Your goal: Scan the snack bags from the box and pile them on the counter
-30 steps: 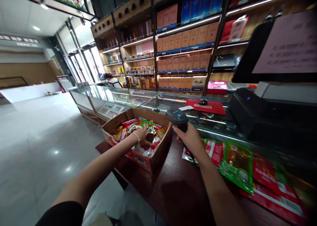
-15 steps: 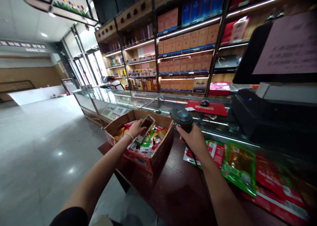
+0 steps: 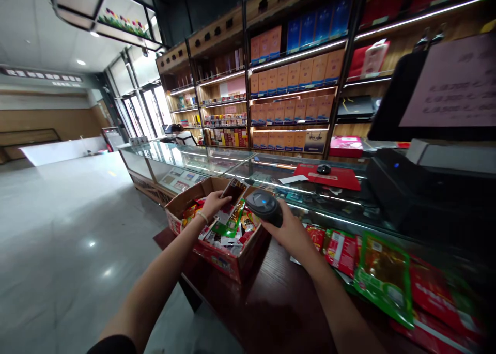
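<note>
Over the open cardboard box (image 3: 236, 263), my left hand (image 3: 214, 205) grips a dark snack packet (image 3: 235, 189) by its edge. Below it lies a jumble of red, green and silver snack packets (image 3: 230, 227) inside the box. My right hand (image 3: 289, 232) is wrapped round a black barcode scanner (image 3: 264, 206), whose blue light shows on top. The scanner's head is at the right rim of the box, tilted toward the packet.
A pile of snack packets (image 3: 383, 276) lies on the dark wooden table (image 3: 279, 297) to the right. Behind are a glass display counter (image 3: 267, 163), a red folder (image 3: 341, 178) with a mouse (image 3: 323, 169), and a monitor (image 3: 399, 95). Shelves (image 3: 294, 93) of boxes line the wall.
My right hand has brought the scanner left, close to the box. My left hand has lifted the dark packet slightly and moved it a little to the right.
</note>
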Action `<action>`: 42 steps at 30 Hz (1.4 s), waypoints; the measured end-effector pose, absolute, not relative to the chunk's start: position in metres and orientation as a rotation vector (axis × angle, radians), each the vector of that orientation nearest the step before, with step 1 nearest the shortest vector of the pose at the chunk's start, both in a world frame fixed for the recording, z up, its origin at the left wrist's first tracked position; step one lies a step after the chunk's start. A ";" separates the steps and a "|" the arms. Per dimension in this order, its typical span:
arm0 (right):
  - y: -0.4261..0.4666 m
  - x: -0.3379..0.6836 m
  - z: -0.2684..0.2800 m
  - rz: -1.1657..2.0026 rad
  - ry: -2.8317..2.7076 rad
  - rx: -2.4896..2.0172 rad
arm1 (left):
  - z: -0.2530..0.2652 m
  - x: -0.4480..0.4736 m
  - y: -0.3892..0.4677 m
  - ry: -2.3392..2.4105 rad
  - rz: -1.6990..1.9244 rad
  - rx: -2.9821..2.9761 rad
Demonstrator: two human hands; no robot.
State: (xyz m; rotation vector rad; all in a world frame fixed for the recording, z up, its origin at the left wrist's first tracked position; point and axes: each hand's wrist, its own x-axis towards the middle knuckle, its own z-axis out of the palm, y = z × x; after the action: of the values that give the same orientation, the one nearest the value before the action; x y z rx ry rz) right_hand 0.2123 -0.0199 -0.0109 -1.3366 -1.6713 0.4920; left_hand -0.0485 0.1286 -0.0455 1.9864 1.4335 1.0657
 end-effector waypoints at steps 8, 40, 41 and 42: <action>-0.017 0.219 -0.014 0.468 -1.673 -1.388 | -0.043 -0.048 0.129 1.532 0.982 2.103; -0.201 0.543 0.004 0.166 -1.016 -1.634 | -0.053 0.370 -0.034 0.743 0.284 2.028; -0.202 0.545 0.005 0.180 -1.014 -1.616 | -0.059 0.384 -0.041 0.761 0.266 2.100; -0.202 0.546 0.005 0.188 -1.015 -1.597 | -0.064 0.395 -0.047 0.769 0.268 2.167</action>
State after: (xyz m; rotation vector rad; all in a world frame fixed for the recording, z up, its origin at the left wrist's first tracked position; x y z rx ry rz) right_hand 0.5461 -0.2023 0.0052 -1.5974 -1.0152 0.1882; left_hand 0.3954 -0.0465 -0.0645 2.1669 0.7686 0.2676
